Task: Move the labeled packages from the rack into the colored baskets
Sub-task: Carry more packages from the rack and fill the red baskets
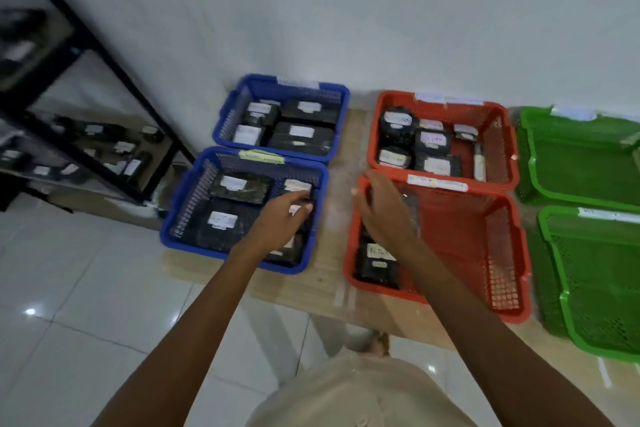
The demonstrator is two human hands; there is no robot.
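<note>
My left hand (282, 220) reaches into the near blue basket (192, 251) and pinches a black package with a white label (300, 186) at its right side. Other labeled black packages (239, 187) lie in that basket. Over the far left corner of the near red basket (512, 314), my right hand (382, 210) curls around a blurred dark package (412, 208). One labeled package (377, 263) lies in that basket's near left corner. Further labeled packages (121, 149) rest on the black rack (114, 80) at the left.
All baskets sit on a low wooden board (332, 288) against the white wall. The far blue basket (221, 135) and far red basket (374, 135) hold several packages. Two green baskets (530, 163) (554, 253) stand at the right. Glossy white floor tiles (86, 288) lie in front.
</note>
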